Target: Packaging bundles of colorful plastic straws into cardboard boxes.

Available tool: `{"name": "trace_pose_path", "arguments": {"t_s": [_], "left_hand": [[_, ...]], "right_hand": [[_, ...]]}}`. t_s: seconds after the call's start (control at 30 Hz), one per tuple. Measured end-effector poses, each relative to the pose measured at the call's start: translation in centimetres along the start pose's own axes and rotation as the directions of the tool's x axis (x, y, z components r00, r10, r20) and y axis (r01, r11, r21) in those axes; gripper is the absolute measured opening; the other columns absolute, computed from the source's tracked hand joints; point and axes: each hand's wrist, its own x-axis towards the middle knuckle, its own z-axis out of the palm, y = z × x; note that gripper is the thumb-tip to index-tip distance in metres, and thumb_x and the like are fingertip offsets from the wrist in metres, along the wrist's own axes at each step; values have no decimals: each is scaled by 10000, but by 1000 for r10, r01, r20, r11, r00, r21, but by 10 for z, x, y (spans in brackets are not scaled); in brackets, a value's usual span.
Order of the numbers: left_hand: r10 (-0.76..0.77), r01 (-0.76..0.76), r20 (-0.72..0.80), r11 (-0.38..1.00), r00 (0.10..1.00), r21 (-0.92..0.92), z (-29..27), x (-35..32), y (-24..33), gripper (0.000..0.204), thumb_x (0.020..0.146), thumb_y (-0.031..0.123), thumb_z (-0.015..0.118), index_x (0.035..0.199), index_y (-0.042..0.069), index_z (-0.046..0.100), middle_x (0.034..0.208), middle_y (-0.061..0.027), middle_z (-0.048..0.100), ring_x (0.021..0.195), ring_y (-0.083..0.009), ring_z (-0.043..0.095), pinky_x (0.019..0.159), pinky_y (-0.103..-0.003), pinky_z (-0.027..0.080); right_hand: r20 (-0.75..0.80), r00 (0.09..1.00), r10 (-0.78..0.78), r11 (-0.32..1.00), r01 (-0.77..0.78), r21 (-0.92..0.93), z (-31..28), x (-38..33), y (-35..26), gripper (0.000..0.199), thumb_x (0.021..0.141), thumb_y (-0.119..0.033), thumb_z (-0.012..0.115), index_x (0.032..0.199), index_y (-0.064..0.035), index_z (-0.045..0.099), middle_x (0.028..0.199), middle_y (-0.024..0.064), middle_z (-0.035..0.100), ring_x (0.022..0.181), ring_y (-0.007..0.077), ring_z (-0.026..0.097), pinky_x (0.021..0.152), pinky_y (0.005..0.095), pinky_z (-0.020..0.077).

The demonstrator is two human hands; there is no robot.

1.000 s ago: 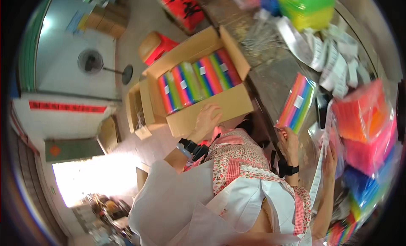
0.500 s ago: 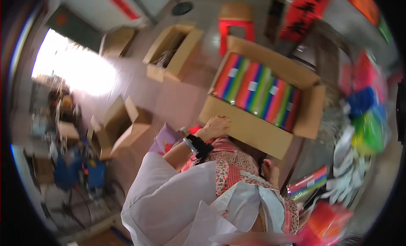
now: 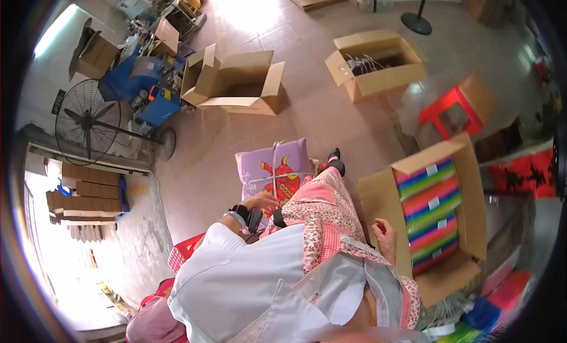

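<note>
A person in a white top and flowered pink apron (image 3: 331, 207) looks down at their own two hands. The left hand (image 3: 263, 200) is loosely open, fingers reaching over the lower part of a purple, cartoon-printed cushion (image 3: 257, 161) tied with pale cord (image 3: 274, 166); whether it touches the cushion is unclear. The right hand (image 3: 387, 239) is half curled, with nothing visible in it, just beside an open brown cardboard box (image 3: 378, 201). Inside stands a row of rainbow-striped, plastic-wrapped packs (image 3: 430, 216) with small white labels.

The likeliest trouble is snagging: the cord could catch the fingers or the black device (image 3: 254, 220) strapped at the left wrist. The right hand sits so near the box that a careless swing might knock its outspread flap. A dark-shoed foot (image 3: 335, 156) close to the cushion could also stumble against it.

Bright pink, blue and green plastic bundles (image 3: 514, 291) crowd the lower right edge; the surface beneath them cannot be made out. Beyond lies a pinkish tiled floor (image 3: 313, 124) with two more open cartons (image 3: 242, 104), a red stool with a tan seat (image 3: 477, 98), a black pedestal fan (image 3: 88, 121) and blue machinery (image 3: 159, 110). Strong light whitens the far end.
</note>
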Motion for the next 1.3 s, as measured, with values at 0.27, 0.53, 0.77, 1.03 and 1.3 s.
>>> {"name": "trace_pose_path", "arguments": {"t_s": [0.27, 0.53, 0.77, 1.03, 1.3], "left_hand": [[64, -24, 92, 924, 994, -381, -65, 85, -94, 310, 862, 317, 576, 1017, 53, 616, 931, -38, 626, 803, -146, 572, 728, -299, 470], [-53, 9, -89, 902, 995, -432, -213, 110, -103, 316, 847, 313, 582, 1017, 50, 620, 935, -47, 632, 811, -159, 580, 737, -308, 471], [-169, -34, -297, 819, 940, -573, -268, 160, -81, 323, 832, 309, 588, 1017, 47, 624, 939, -57, 639, 818, -173, 587, 746, -316, 472], [-318, -45, -370, 704, 873, -709, -320, 257, -13, 332, 815, 305, 594, 1016, 43, 629, 944, -67, 646, 827, -189, 595, 757, -326, 474], [-450, 23, -344, 633, 824, -774, -402, 303, 55, 341, 798, 300, 601, 1016, 40, 634, 948, -78, 653, 836, -204, 604, 767, -336, 475]], "right_hand": [[107, 993, 41, 969, -65, 237, 51, 138, -26, 275, 824, -93, 620, 1070, 19, 567, 836, 46, 623, 759, 108, 579, 684, 231, 468], [217, 962, 168, 905, -238, 353, 91, 307, -141, 254, 831, -91, 598, 1048, 36, 562, 843, 76, 626, 716, 133, 600, 640, 245, 482], [374, 902, 217, 958, -271, 96, 121, 499, -245, 266, 821, -93, 600, 1047, 42, 564, 844, 77, 628, 702, 127, 595, 634, 245, 485], [697, 707, 123, 980, 26, -199, 204, 744, -370, 255, 816, -92, 607, 1033, 36, 573, 823, 67, 630, 685, 119, 587, 622, 235, 478], [732, 659, 173, 983, -73, -167, 276, 886, -462, 227, 834, -120, 607, 1005, 24, 572, 778, 65, 625, 652, 122, 575, 590, 232, 472]]}}
